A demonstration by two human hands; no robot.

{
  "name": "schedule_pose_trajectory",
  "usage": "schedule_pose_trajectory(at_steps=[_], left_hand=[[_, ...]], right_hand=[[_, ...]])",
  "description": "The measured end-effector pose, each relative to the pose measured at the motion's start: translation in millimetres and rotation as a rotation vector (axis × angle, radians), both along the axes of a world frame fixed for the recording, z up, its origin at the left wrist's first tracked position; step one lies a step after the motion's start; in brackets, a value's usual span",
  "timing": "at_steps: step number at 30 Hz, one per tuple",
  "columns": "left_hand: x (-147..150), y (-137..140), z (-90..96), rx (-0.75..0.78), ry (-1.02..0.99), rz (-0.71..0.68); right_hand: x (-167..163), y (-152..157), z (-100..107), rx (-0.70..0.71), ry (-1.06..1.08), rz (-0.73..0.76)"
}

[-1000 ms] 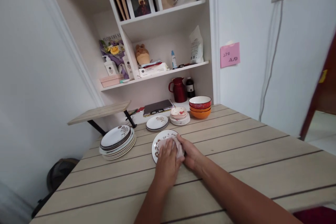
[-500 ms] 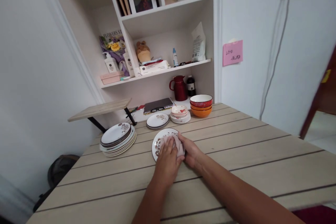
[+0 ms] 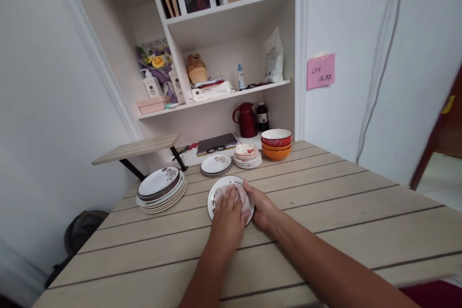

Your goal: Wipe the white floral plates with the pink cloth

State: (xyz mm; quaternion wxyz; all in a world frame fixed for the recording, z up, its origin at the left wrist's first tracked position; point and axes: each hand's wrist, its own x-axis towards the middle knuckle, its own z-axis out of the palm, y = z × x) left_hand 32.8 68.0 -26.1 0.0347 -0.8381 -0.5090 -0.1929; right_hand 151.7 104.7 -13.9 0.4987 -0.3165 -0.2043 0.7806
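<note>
A white plate (image 3: 224, 182) with a dark rim and brown pattern is in front of me at the middle of the table. My right hand (image 3: 260, 207) grips its right edge, thumb on the rim and the other fingers partly hidden beneath. My left hand (image 3: 230, 214) presses a pale pinkish cloth (image 3: 246, 200) onto the plate's face, its fingers stretched over the fabric. The cloth covers much of the plate's middle and right side.
Left of the plate is a tall stack of plates (image 3: 160, 195). Behind it are a low plate stack (image 3: 216, 164), small dishes (image 3: 247, 159) and stacked bowls (image 3: 276, 144). A small raised wooden shelf (image 3: 137, 147) stands at the table's back left. A red jug (image 3: 247, 120) is farther back.
My left hand has shifted slightly with the cloth across the plate, its fingers now lying flatter. My right hand keeps its grip on the rim, almost unmoved.
</note>
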Motion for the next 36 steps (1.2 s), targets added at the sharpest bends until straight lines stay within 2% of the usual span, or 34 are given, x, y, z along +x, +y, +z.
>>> schedule_pose_trajectory(at_steps=[3,8,12,15,18,22,24,29,33,36], left_hand=[[-5,4,1.1,-0.036,-0.075,-0.018],[-15,16,-7.1,-0.004,-0.215,0.212],[-14,16,-10.3,0.047,-0.193,0.258],[-9,10,-5.8,0.007,-0.134,0.213],[-4,4,0.2,-0.057,-0.076,0.066],[-4,3,2.6,-0.080,-0.105,-0.022],[-7,7,1.5,-0.080,-0.155,0.030],[-15,16,-5.0,-0.060,-0.226,0.283],[-14,16,-8.9,-0.051,-0.219,0.308],[-11,12,-8.7,-0.056,-0.176,0.219]], right_hand=[[0,-1,0,-0.007,-0.025,-0.021],[-1,-4,3,-0.016,-0.049,-0.035],[-2,-4,5,-0.022,-0.048,-0.044],[-1,-3,5,-0.028,-0.036,-0.033],[0,-3,4,-0.029,-0.025,-0.018],[0,-1,2,-0.034,-0.026,-0.027],[0,0,2,-0.044,-0.035,-0.046],[-2,-2,5,-0.072,-0.057,-0.091],[-3,-2,5,-0.075,-0.059,-0.094],[-2,-1,3,-0.060,-0.048,-0.074]])
